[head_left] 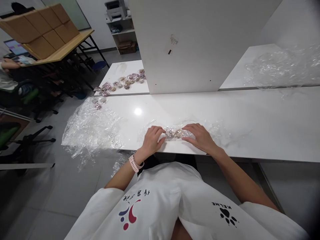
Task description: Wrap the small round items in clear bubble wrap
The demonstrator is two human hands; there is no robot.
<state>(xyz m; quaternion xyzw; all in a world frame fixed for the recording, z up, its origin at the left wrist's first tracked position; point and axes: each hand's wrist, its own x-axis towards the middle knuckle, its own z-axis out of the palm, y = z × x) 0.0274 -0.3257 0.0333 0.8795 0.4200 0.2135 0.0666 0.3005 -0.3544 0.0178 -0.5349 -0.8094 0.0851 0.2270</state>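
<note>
In the head view, a small bundle (174, 133) of shiny brownish pieces in clear plastic wrap lies on the white table near its front edge. My left hand (153, 140) grips the bundle's left end, thumb toward me and fingers on the far side. At the opposite end my right hand (200, 137) holds it the same way, with fingers and thumb curved around the wrap. Loose clear film (220, 130) spreads flat to the right of my right hand. What exactly the pieces are is too small to tell.
A heap of clear plastic wrap (92, 128) hangs over the table's left end. Several small wrapped pieces (127, 81) lie behind it, left of an upright white panel (190, 50). More plastic film (282, 66) is at the back right. A person (8, 75) sits at the far left.
</note>
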